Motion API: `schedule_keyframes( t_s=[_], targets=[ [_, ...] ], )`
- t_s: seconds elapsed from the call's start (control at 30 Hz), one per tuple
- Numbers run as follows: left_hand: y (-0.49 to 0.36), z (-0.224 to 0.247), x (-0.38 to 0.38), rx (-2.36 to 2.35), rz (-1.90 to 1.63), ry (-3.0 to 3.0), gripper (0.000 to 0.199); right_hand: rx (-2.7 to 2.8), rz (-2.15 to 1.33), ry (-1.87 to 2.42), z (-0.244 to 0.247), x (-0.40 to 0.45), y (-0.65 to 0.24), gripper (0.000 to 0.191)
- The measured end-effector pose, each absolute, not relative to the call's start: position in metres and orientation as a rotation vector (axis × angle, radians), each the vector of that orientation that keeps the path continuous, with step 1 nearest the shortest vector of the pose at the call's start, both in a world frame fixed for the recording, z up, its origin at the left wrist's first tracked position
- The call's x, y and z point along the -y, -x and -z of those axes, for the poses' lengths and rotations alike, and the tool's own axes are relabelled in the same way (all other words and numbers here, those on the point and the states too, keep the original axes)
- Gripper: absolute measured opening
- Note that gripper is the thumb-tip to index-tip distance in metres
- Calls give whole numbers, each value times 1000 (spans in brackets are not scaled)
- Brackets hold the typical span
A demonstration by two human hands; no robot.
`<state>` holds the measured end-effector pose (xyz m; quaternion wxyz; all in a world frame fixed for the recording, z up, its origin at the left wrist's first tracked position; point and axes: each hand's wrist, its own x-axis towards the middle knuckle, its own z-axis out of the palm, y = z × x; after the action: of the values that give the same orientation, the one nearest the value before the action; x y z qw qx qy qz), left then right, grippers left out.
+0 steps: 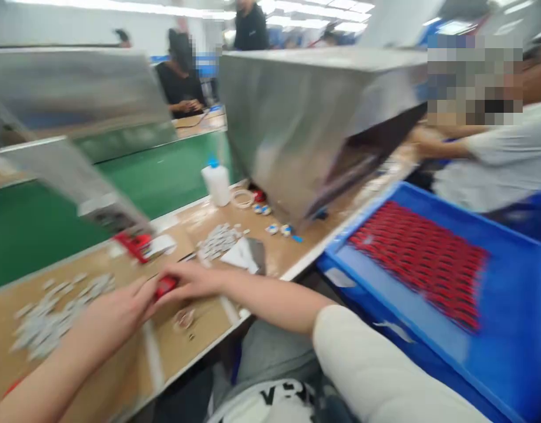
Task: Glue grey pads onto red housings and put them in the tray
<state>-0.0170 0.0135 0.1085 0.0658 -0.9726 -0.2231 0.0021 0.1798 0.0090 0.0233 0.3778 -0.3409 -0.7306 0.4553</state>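
Head view: red part [165, 286] pinched between left hand [116, 314] and right hand [193, 281].

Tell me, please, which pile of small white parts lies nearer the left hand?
The larger pile, spread at the bench's left end beside the left hand; the smaller pile lies beyond the right hand.

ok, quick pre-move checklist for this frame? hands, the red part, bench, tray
1. Red part held: ok, pinched between left hand and right hand over the wooden bench.
2. Grip detail: cannot tell, motion blur hides the fingertips.
3. Small white parts within reach: ok, one pile left of the hands, another beyond them.
4. Blue tray stocked: ok, rows of red parts lie in it, to the person's right.
5. White bottle upright: ok, standing at the bench's far edge by the green conveyor belt.
6. Neighbour clear: ok, the co-worker's arm is far right, apart from the hands.
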Motion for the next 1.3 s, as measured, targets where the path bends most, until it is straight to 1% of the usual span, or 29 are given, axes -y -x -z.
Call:
schedule_keyframes(
  t_s=[0.03, 0.1, 0.13, 0.2, 0.27, 0.33, 0.37, 0.47, 0.5, 0.57, 0.67, 0.73, 0.8, 0.83, 0.93, 1.03, 1.17, 1.3],
  targets=[
    [28, -115, -5, 761, -80, 2878, 30, 1838, -1126, 884, -19, -6, -179, 40],
    [32, -119, 1, 796, -219, 2884, 17, 1815, -1108, 868, -8, -2, -179, 41],
    [31, -116, -1, 779, -238, 2899, 13, 1806, -1109, 861, -4, -2, -180, 42],
    [32, -105, -10, 769, -183, 2890, 11, 1791, -1133, 841, 1, -2, -182, 43],
    [39, -92, -15, 790, -11, 2864, 13, 1769, -1162, 804, 1, 0, -183, 43],
    [47, -79, -12, 875, 274, 2850, 12, 1726, -1186, 755, -1, 3, -184, 43],
    [49, -74, -9, 929, 430, 2854, 19, 1700, -1199, 731, -2, 4, -184, 44],
    [46, -58, -1, 1028, 783, 2926, 52, 1615, -1246, 691, -2, 4, -182, 48],
    [42, -53, 0, 1033, 861, 2951, 57, 1581, -1259, 687, -1, 2, -181, 50],
    [32, -46, 0, 1010, 1010, 2982, 55, 1507, -1275, 694, -1, 0, -179, 53],
    [23, -39, -3, 1018, 1270, 2997, 42, 1455, -1234, 792, -7, 3, -184, 58],
    [24, -37, -4, 1119, 1386, 3016, 32, 1512, -1078, 960, -15, 14, -192, 50],
    [28, -34, -4, 1247, 1411, 3075, 28, 1703, -849, 1138, -25, 33, -202, 39],
    [30, -33, -3, 1311, 1411, 3111, 30, 1835, -742, 1199, -29, 43, -206, 37],
    [30, -29, -2, 1460, 1377, 3203, 41, 2209, -555, 1247, -35, 71, -210, 41],
    [26, -26, -2, 1398, 1271, 3270, 47, 2362, -477, 1226, -31, 84, -203, 40],
    [21, -21, -6, 1225, 1231, 3326, 33, 2375, -456, 1173, -25, 83, -193, 38],
    [22, -18, -10, 1325, 1222, 3347, 29, 2337, -520, 1146, -26, 81, -194, 39]
  ],
)
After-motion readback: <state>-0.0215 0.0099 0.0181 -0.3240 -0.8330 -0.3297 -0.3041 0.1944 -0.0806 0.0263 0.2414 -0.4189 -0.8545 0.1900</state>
